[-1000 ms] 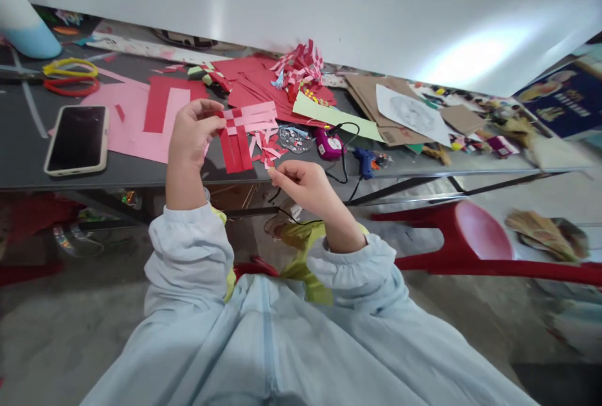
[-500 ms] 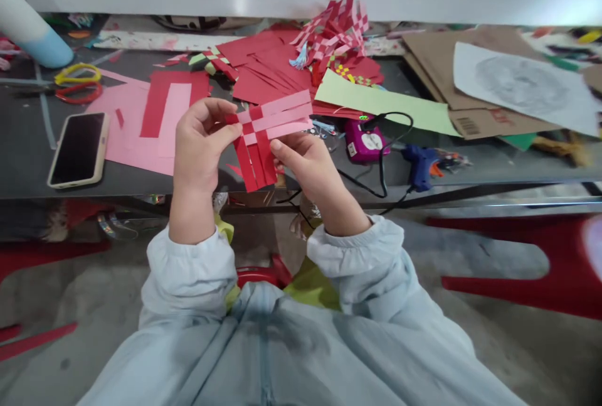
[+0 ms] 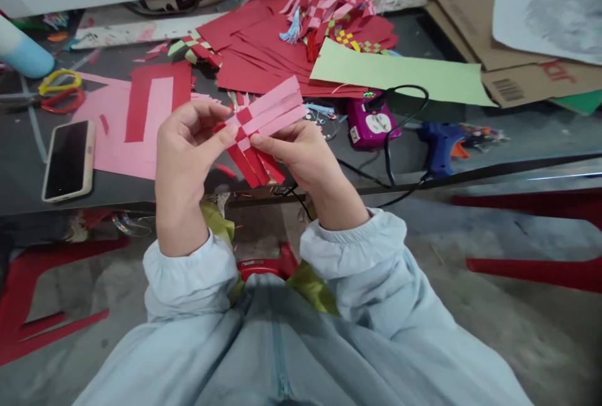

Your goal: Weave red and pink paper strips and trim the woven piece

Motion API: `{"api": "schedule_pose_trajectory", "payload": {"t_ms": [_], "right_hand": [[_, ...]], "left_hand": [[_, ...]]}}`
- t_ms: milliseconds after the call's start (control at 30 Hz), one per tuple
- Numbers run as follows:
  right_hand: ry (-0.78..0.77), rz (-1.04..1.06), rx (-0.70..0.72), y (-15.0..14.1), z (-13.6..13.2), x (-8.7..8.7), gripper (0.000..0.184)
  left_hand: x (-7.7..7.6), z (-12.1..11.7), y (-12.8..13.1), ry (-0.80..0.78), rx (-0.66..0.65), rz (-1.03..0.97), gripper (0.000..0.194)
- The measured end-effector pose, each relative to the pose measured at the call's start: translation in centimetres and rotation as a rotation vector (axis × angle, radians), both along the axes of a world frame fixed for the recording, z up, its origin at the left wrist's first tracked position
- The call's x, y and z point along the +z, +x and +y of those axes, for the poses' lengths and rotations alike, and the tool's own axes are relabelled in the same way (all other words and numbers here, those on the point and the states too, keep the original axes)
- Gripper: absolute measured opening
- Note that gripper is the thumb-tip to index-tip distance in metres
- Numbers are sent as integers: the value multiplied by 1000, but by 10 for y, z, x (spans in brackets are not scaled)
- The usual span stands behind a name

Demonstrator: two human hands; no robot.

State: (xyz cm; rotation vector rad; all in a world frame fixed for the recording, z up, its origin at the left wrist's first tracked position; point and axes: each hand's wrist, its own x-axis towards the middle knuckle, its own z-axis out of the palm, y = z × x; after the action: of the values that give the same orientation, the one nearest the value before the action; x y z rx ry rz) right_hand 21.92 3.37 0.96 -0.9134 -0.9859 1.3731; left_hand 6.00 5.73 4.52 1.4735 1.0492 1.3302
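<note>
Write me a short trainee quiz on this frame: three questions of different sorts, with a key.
1. True or false: only the left hand touches the paper weave.
2. Which of these lies on the brown cardboard? A) the phone B) the drawing C) the glue gun
3. Fill in the blank: the weave's two colors are red and ____.

Key: 1. False, the right hand touches it too. 2. B. 3. Pink.
</note>
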Motion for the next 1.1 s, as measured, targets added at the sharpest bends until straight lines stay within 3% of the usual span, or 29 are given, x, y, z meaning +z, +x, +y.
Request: {"api": "schedule_pose_trajectory", "payload": {"t_ms": [233,533,733,933,1100], "right_hand": [[-9,-113,3,8,-1,1,26],[29,-61,-5,6,1,0,29],[67,-170,-130,1,8,-4,30],[401,-416,-375,-2,4,0,17],[707,-706,-466,1,-1,-3,22]], "left_hand": [[0,2,-4,-31,-4,147,6],[3,3,0,12,-13,142,13],[-1,7,-1,4,-13,129,21],[-8,13,-4,1,112,-8,33],[-10,9,-10,-189,-59,45,58]]}}
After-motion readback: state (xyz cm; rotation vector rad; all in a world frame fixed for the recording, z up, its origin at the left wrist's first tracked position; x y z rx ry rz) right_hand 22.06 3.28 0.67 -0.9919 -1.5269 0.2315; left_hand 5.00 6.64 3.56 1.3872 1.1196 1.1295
